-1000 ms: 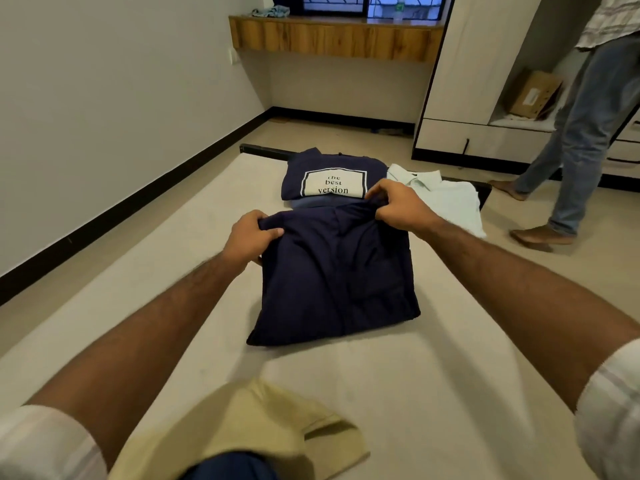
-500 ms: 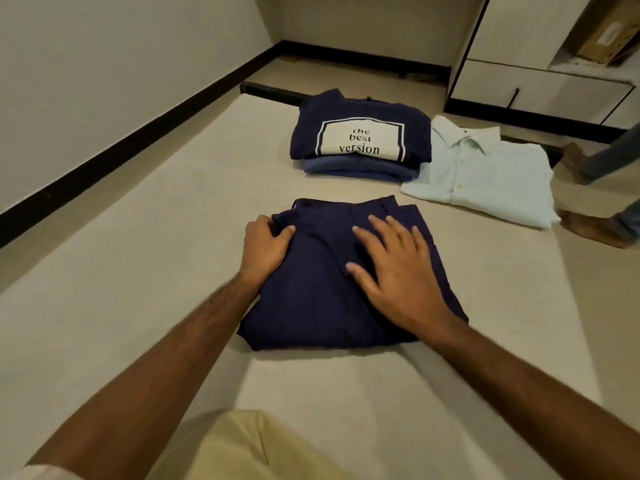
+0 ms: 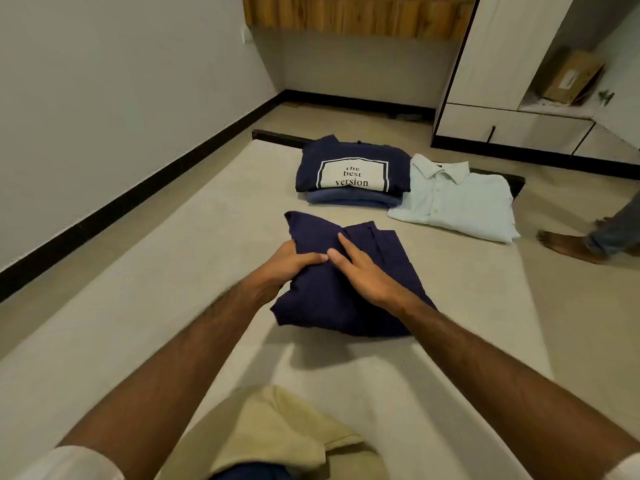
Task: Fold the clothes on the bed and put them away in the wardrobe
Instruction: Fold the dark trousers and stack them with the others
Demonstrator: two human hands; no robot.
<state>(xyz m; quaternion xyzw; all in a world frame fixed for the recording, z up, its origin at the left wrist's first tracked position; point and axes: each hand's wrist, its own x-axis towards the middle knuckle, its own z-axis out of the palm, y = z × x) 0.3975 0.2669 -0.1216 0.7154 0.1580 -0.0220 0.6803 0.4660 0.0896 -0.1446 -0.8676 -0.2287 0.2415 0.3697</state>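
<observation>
Left hand point(image 3: 291, 263): fingers curl round the near-left fold of the navy garment point(image 3: 349, 282), pinning it so the layers don't spring apart.
Right hand point(image 3: 363, 275): fingers straight, flat on top, smoothing.
Navy garment: mid-bed point(image 3: 138, 323), short of the folded stack point(image 3: 351, 174) and pale shirt point(image 3: 453, 199) at the far edge.
Wardrobe point(image 3: 512, 74): beyond the far right corner.
</observation>
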